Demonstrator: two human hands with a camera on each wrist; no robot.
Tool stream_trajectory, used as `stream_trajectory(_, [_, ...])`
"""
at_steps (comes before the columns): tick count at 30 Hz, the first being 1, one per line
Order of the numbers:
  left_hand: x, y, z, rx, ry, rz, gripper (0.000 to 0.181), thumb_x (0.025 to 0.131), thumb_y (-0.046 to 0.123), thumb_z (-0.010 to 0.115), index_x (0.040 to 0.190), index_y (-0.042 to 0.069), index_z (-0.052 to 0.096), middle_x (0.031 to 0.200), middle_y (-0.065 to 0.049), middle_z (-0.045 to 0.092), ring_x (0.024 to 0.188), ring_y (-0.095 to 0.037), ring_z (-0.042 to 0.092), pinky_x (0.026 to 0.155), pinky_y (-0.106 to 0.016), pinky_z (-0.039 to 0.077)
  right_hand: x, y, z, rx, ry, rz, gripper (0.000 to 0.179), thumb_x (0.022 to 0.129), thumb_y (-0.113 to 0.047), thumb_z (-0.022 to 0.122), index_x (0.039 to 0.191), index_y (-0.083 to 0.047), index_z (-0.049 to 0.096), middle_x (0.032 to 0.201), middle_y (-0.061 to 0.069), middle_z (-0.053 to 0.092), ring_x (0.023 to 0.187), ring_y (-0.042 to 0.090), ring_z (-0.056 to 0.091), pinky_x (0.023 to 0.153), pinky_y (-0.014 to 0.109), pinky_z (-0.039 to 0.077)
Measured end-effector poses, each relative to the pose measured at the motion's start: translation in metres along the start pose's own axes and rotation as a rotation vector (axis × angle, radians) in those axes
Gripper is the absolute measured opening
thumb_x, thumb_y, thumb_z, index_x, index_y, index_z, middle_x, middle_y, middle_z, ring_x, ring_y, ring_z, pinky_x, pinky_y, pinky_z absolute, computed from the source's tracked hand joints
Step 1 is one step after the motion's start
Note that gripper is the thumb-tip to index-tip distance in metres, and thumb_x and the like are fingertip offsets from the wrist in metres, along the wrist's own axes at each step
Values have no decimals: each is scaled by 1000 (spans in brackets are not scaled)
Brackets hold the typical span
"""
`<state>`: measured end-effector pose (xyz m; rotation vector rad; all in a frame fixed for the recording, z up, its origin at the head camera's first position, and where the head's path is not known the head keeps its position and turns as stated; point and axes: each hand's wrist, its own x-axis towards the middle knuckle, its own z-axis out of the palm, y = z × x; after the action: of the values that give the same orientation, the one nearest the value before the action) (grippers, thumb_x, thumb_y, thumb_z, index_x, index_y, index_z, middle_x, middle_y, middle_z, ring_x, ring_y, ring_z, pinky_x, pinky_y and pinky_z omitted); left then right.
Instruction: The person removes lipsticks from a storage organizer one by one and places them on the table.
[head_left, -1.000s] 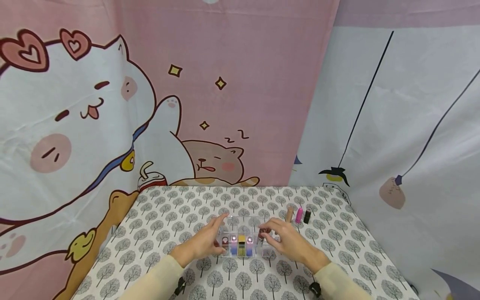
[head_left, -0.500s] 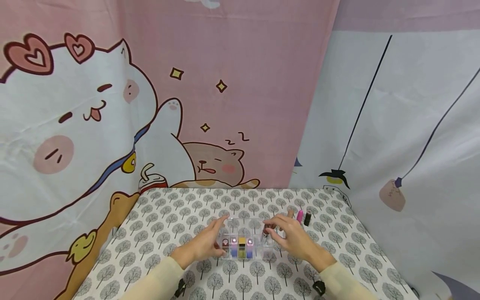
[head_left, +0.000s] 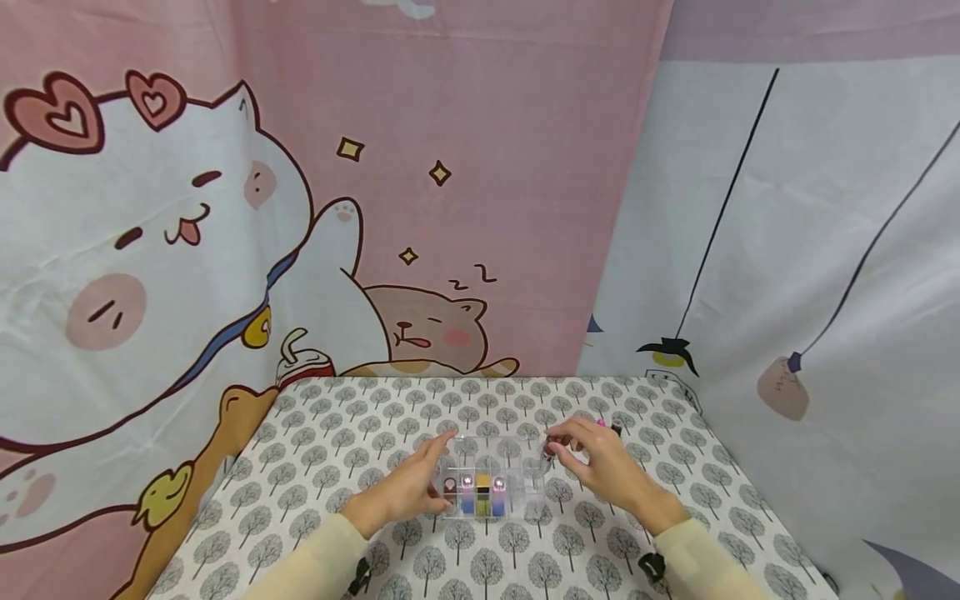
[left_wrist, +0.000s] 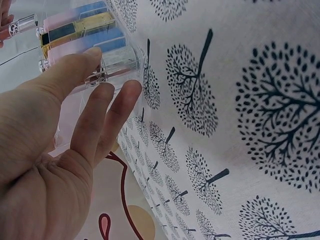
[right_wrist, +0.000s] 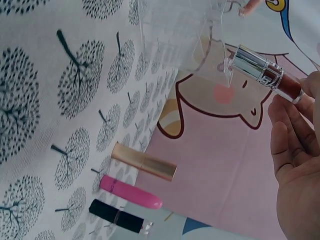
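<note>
We see the left hand [head_left: 408,483] at the left end of a clear box [head_left: 489,447], with its thumb and fingers spread apart, the thumb at the near side and the forefinger at the far corner. The right hand [head_left: 603,462] is at the right of the box and pinches a dark red lip gloss [right_wrist: 270,75] between thumb and finger. This lip gloss is tilted, and its silvery end points to the box, just beside the far right corner; if it touches the wall there, we cannot tell well.

Inside the box, in its near part, we find from left to right a brownish red tube [head_left: 450,485], a pink and blue tube [head_left: 468,495], a yellow and black tube [head_left: 483,497] and a second pink and blue tube [head_left: 498,495].

Farther to the right, behind the right hand, a gold tube [right_wrist: 144,161], a bright pink tube [right_wrist: 131,192] and a black tube [right_wrist: 120,216] stand upright in a row. All rests on a white tablecloth [head_left: 315,454] with printed trees, and at the far side hangs a pink curtain [head_left: 525,208] with cartoon animals.
</note>
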<state>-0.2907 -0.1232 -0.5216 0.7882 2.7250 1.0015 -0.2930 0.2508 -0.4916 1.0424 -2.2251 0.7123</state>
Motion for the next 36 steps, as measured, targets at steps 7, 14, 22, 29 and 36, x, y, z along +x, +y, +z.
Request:
stream_trajectory(7, [1,-1,0,8,-2,4,132,78,13,93,172,39,4,168,-25,36,74,-2,63,72,-18,60,-5,12,-7,-1,8,41,31,93,-6,81,123,-14,75,108,-6,76,87,1,68,74,17,61])
stream_trajectory(14, [0,-3,0,-3,0,4,132,78,12,94,172,40,4,169,-24,36,75,-3,63,71,-18,60,-10,24,-18,-58,34,82,29,91,-6,84,118,-14,77,103,-6,75,77,0,61,61,18,56])
stream_trajectory(22, [-1,-3,0,-18,-3,0,132,79,10,93,171,42,4,170,-23,35,75,-3,64,70,-18,60,-20,42,-29,-59,15,165,26,93,-5,82,117,-13,76,99,-7,73,72,-5,58,58,16,55])
stream_trajectory(29, [-1,-1,-1,-20,-6,-4,132,79,10,93,171,42,4,171,-24,33,73,-3,65,70,-18,60,-27,58,-38,-118,51,139,27,90,-3,84,116,-8,76,93,-7,73,75,3,64,64,23,60])
stream_trajectory(36, [1,-2,0,10,2,-3,132,78,13,94,171,42,5,170,-23,35,73,-2,64,73,-18,59,-33,69,-45,-190,63,185,26,90,-8,85,115,-15,78,97,-9,75,79,-1,62,66,32,63])
